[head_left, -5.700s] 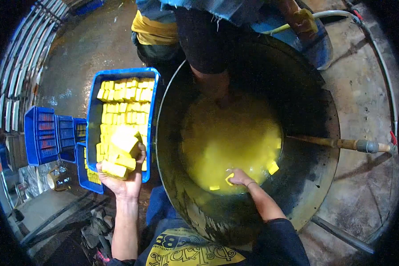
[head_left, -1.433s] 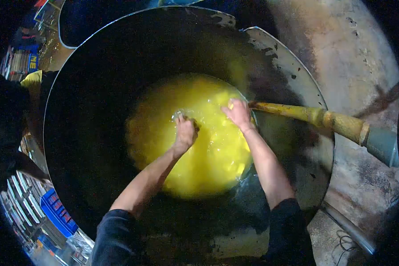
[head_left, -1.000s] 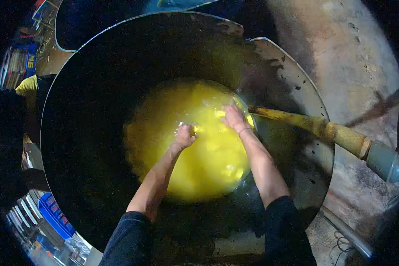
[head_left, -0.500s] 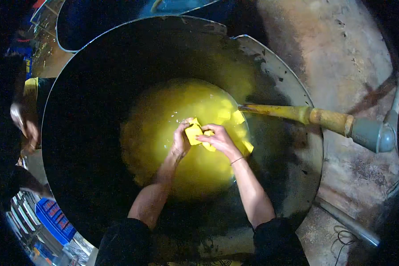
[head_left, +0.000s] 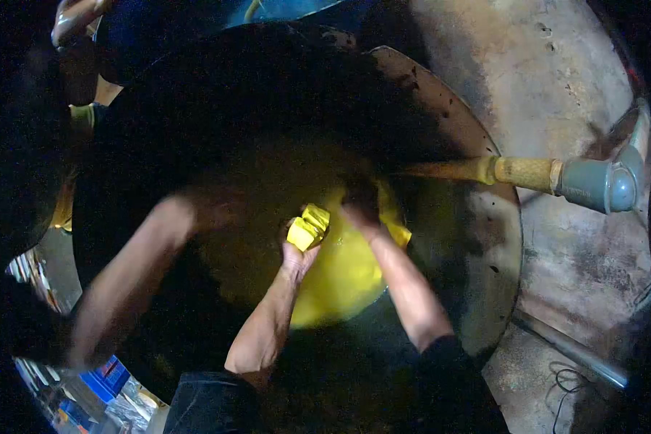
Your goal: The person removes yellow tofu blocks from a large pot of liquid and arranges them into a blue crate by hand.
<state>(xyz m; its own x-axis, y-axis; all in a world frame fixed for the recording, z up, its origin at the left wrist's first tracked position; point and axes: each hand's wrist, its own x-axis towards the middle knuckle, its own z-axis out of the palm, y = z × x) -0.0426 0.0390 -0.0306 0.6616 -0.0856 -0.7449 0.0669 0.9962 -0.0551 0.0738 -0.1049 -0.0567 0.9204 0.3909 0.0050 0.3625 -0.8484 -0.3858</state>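
Yellow blocks [head_left: 307, 228] rest in my left hand [head_left: 301, 249], which is closed around them above the yellow liquid [head_left: 333, 282] in the large dark vat [head_left: 456, 108]. To its right, my right hand [head_left: 360, 202] reaches down at the liquid, in shadow; its fingers are too dark to make out. Another yellow block [head_left: 398, 234] shows at the right edge of the liquid, close to my right wrist.
A co-worker's blurred arm [head_left: 134, 271] extends over the vat from the left. Another hand [head_left: 79, 20] is at the top left. A pipe [head_left: 528, 173] crosses the right rim. A blue crate [head_left: 107, 377] stands lower left.
My hands have separated; the blocks stay in my left hand while my right hand has moved up and right. A co-worker's arm has come in over the vat from the left, and shadow covers more liquid.
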